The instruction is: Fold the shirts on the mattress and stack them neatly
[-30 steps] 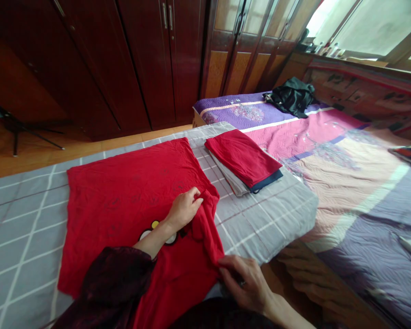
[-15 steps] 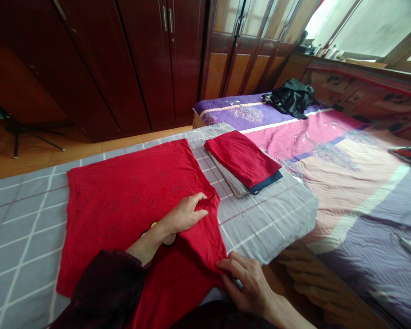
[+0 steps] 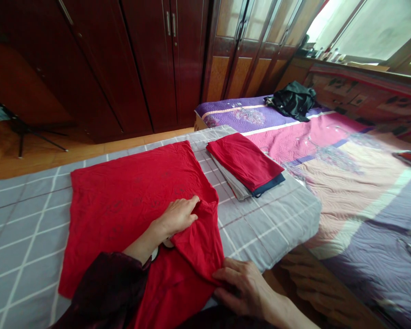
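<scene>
A red T-shirt (image 3: 123,196) lies spread over the grey checked cover, its near end folded and rumpled. Toward the right side of it, my left hand (image 3: 178,215) is closed on a bunched fold of the fabric. The fingers of my right hand (image 3: 243,281) pinch the shirt's right edge, close to my body. Under my left wrist part of a pale print (image 3: 155,253) shows; the rest is hidden. Just beyond the shirt sits a stack of folded clothes (image 3: 245,162), red on top with dark blue and grey layers below.
The grey checked cover (image 3: 23,228) lies over the surface in front of me. To the right is a bed with a patchwork quilt (image 3: 332,183) and a black garment (image 3: 291,100) on it. Dark red wardrobes (image 3: 150,68) line the back. At far left stands a black tripod-like stand (image 3: 22,130).
My left hand has moved a little left, drawing the fold of red fabric with it. My right hand keeps hold of the edge, slightly lower. The whole view has shifted a little.
</scene>
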`<act>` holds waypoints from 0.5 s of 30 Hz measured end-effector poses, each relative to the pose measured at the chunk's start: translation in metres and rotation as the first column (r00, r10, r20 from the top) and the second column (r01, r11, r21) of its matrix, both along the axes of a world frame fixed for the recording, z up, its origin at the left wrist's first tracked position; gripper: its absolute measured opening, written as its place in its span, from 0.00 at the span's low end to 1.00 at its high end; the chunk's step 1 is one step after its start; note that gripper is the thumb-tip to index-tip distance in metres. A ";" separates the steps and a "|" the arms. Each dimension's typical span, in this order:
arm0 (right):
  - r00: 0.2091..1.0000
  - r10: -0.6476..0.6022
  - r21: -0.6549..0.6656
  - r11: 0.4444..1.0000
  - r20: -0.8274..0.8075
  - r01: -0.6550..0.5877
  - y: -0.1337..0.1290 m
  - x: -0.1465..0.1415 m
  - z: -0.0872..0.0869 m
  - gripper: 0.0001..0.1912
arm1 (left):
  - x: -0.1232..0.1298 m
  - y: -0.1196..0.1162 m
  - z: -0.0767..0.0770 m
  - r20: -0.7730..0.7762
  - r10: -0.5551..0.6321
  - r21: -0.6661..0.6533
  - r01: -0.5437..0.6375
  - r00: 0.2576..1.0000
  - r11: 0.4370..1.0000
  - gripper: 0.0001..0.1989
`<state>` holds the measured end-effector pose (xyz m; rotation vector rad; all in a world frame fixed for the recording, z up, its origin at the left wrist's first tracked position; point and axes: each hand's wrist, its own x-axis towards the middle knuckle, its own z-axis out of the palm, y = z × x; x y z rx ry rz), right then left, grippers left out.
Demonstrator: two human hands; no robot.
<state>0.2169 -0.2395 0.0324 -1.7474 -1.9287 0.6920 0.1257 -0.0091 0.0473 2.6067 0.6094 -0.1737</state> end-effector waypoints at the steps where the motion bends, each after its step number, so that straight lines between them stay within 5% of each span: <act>1: 1.000 -0.018 0.016 1.000 -0.016 0.019 0.002 0.001 0.002 0.07 | 0.000 -0.002 0.003 0.014 0.016 0.029 -0.017 1.000 0.999 0.13; 5: 0.984 -0.170 0.159 0.972 -0.048 0.175 0.023 0.013 0.010 0.09 | 0.003 -0.013 0.018 0.173 0.030 0.184 -0.063 0.984 0.981 0.06; 8: 0.967 -0.255 0.220 0.943 -0.005 0.250 0.051 0.031 0.012 0.10 | 0.005 -0.021 0.020 0.184 -0.129 0.150 0.102 0.974 0.983 0.03; 15: 0.865 -0.314 0.020 0.943 0.391 0.334 0.114 0.074 0.016 0.11 | 0.009 -0.026 0.000 0.109 -0.170 0.161 0.151 0.980 0.975 0.05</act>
